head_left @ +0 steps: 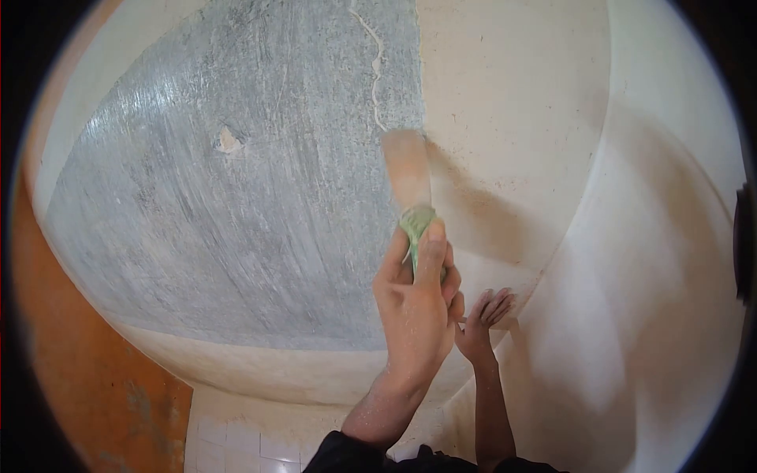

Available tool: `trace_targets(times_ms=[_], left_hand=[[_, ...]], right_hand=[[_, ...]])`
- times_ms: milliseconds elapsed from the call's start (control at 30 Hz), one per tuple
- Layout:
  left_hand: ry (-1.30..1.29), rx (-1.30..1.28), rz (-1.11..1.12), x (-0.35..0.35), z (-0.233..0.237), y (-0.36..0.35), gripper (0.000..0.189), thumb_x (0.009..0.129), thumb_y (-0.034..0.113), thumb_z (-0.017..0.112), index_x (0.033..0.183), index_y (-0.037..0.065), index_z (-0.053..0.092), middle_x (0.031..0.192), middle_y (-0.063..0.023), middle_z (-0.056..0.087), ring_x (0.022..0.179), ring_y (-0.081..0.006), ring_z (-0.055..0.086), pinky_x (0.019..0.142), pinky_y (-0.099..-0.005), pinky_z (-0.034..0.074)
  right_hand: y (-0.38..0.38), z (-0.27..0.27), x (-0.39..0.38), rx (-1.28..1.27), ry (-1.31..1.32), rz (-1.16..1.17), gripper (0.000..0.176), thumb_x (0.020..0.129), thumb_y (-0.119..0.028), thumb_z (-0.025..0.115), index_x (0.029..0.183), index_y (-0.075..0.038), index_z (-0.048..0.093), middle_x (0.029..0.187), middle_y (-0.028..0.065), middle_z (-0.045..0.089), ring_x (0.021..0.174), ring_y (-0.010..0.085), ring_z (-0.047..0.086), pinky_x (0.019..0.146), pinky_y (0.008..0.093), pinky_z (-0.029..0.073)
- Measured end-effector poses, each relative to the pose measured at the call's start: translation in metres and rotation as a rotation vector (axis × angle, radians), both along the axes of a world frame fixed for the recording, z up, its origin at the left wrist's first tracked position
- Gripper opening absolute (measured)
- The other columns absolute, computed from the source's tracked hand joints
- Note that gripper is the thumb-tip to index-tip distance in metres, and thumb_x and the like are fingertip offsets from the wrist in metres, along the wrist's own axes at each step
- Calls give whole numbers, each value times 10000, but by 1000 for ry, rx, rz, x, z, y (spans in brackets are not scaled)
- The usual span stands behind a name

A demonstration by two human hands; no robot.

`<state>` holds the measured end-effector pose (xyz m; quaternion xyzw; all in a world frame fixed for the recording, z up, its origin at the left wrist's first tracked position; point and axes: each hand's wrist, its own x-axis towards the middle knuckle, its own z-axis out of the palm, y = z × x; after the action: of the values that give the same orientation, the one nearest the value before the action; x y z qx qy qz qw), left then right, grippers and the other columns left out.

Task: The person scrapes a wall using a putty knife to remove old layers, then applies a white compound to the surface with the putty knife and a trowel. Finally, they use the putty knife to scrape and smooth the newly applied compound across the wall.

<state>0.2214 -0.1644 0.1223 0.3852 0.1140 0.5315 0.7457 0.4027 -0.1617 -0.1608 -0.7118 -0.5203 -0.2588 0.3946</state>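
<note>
My left hand (418, 307) is wrapped round the green handle (418, 225) of a putty knife, thumb along the near side. The broad blade (406, 165) points up and overlaps the border between a grey, scraped-looking patch (236, 189) and the cream wall surface (512, 94). Its top edge is close to the lower end of a thin, wavy pale line (377, 71) on the grey patch. Lower right, my right hand (487, 311) is open, fingers spread, apparently resting against the cream wall. Part of it is hidden behind the left hand.
A small pale chipped spot (229, 140) shows in the grey patch. An orange-brown surface (87, 355) lies at the lower left, with white tiles (236, 445) at the bottom. A wall corner runs down the right, beside a pale wall (631, 315). A dark object (743, 244) stands at the far right edge.
</note>
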Motion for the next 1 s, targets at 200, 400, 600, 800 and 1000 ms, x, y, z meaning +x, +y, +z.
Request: trace_targets(times_ms=[200, 400, 600, 800, 1000], left_hand=[[3, 16, -10, -1, 0, 2, 140, 978, 232, 609, 1043, 113, 577, 786, 42, 511, 535, -8, 372, 385, -182, 210], [14, -5, 2, -3, -2, -4, 129, 979, 228, 603, 1034, 113, 578, 798, 44, 509, 548, -3, 370, 397, -175, 213], [3, 38, -1, -3, 12, 0, 125, 982, 214, 595, 1052, 110, 587, 799, 48, 503, 545, -1, 360, 401, -174, 217], [6, -24, -81, -10, 9, 5, 122, 985, 210, 591, 1060, 114, 592, 800, 46, 512, 538, -1, 357, 397, -171, 209], [30, -54, -54, -9, -2, 4, 126, 977, 212, 609, 1067, 126, 591, 796, 44, 515, 529, 1, 360, 387, -170, 201]], right_hand=[[3, 0, 2, 11, 3, 14, 1099, 887, -484, 663, 1514, 27, -81, 1491, 402, -230, 1348, 616, -242, 1038, 717, -128], [0, 0, 0, 9, 4, 20, 1097, 887, -474, 669, 1516, 21, -80, 1488, 408, -229, 1347, 619, -237, 1036, 720, -125], [-3, -2, -2, -15, 27, 11, 1104, 880, -461, 684, 1519, 14, -80, 1495, 402, -219, 1349, 620, -232, 1034, 726, -116], [0, 2, 0, 9, 18, 15, 1095, 884, -467, 676, 1521, 9, -77, 1494, 404, -219, 1350, 621, -230, 1030, 728, -121], [0, -2, 1, 11, 35, 14, 1099, 879, -466, 683, 1522, 7, -72, 1500, 391, -227, 1353, 615, -231, 1032, 726, -123]])
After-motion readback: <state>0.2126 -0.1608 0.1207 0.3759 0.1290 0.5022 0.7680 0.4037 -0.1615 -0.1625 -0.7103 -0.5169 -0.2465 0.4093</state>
